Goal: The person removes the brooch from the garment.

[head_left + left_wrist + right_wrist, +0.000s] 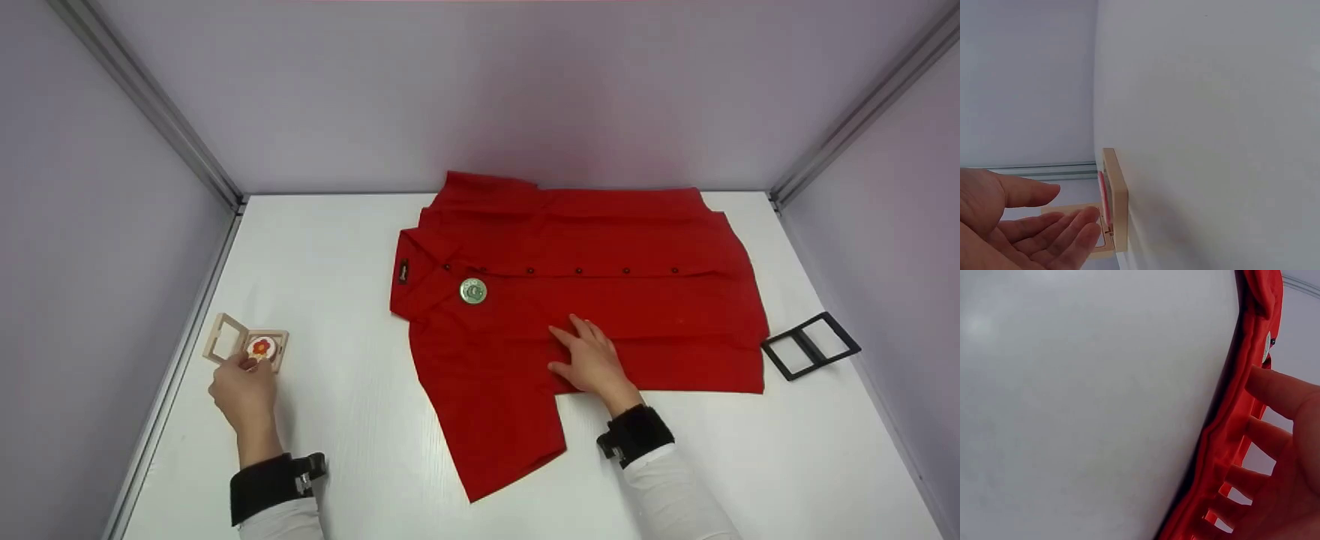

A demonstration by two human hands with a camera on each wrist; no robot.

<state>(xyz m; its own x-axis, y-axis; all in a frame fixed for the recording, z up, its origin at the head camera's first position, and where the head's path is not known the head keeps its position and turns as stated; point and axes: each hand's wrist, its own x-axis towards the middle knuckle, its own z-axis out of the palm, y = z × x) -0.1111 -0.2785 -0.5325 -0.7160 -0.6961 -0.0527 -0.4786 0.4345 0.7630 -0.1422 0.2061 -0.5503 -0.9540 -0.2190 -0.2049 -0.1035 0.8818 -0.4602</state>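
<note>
A small wooden box (280,335) with a hinged frame lid (225,330) stands opened at the left of the table. In it is a round badge (262,347) with a red-orange flower. My left hand (246,388) is right at the box; the left wrist view shows its thumb apart from loosely bent fingers (1075,236), nothing between them. Across the table lies a red short-sleeved shirt (637,307), collar to the left. My right hand (592,364) rests on the shirt's lower front, fingers spread. On the chest by the collar is a round green-and-white badge (473,291).
A black two-window frame (810,346) lies at the right, against the shirt's hem. Grey-white walls (495,97) enclose the white table (337,420) at the back and both sides. One shirt sleeve (502,450) reaches toward the front edge.
</note>
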